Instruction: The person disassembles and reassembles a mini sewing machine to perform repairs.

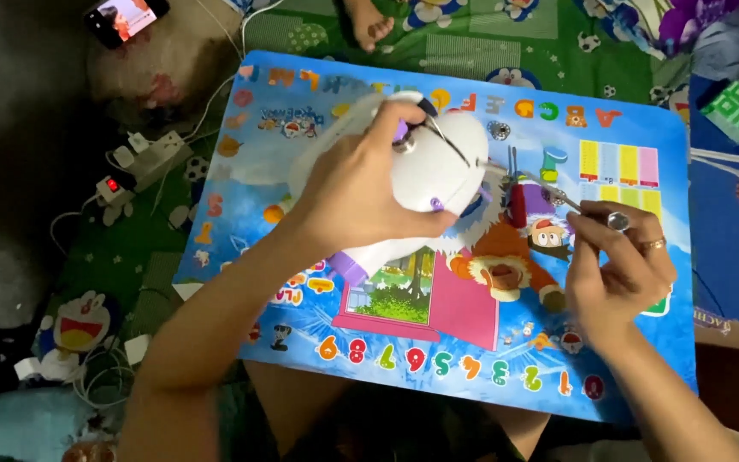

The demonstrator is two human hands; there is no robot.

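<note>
Your left hand (361, 184) wraps closed around a white plastic appliance with purple trim (438, 167), tilting it over the surface (643, 342), a blue children's lap table. Your right hand (617, 269) pinches a thin metal screwdriver (570, 204) whose tip points left toward the appliance. Judging by this, hold the body steady and keep the tool in line with the screw. Coloured letters run beyond your hands, numbers nearer you, and yellow and pink chart strips (617, 162) lie above your right hand.
</note>
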